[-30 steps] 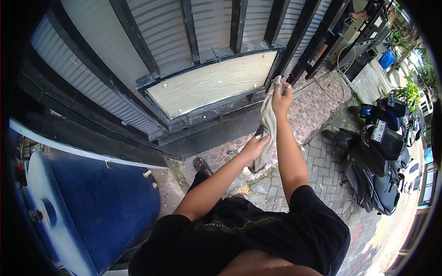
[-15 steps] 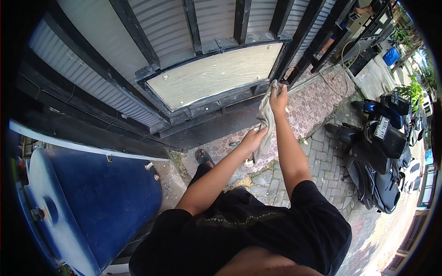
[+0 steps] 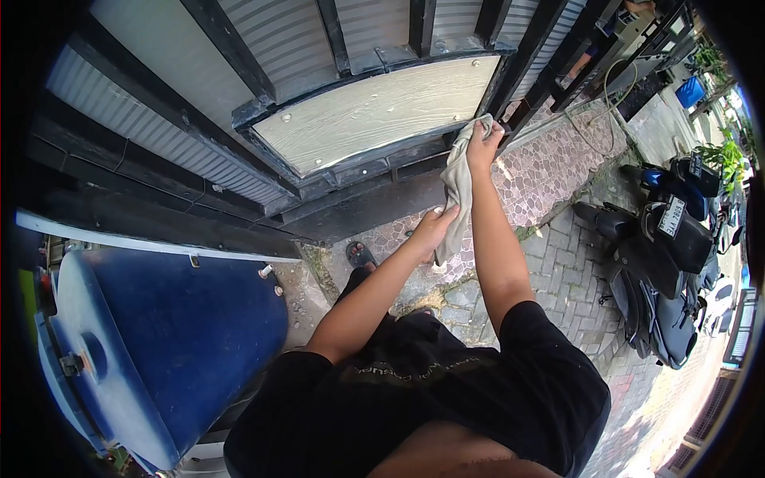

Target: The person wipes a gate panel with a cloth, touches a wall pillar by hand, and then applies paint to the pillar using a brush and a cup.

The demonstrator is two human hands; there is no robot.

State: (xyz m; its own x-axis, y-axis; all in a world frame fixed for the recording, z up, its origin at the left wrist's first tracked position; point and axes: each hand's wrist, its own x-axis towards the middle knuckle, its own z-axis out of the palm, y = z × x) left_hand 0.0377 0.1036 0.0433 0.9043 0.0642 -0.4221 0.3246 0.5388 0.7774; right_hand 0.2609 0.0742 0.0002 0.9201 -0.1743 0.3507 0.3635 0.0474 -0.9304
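A crumpled grey-beige cloth (image 3: 456, 183) hangs stretched between my two hands, in front of a dark metal gate. My right hand (image 3: 483, 146) grips its upper end, close to the lower right corner of a cream wood-grain panel (image 3: 382, 111) set in the gate's frame. Lower down, my left hand (image 3: 434, 231) has its fingers closed round the cloth's lower part, with the thumb on top. The cloth's tail drops below that hand.
To the left stands a large blue tank (image 3: 191, 342). Parked motorcycles (image 3: 665, 255) line the right side on grey pavers (image 3: 558, 271). A hose (image 3: 610, 119) loops by the gate. Partly hidden behind the bars at upper right is another person (image 3: 586, 60).
Both hands and the cloth have moved slightly up and left, with the right hand nearer the panel's corner. More of the cloth shows spread at its top. The view has shifted a little.
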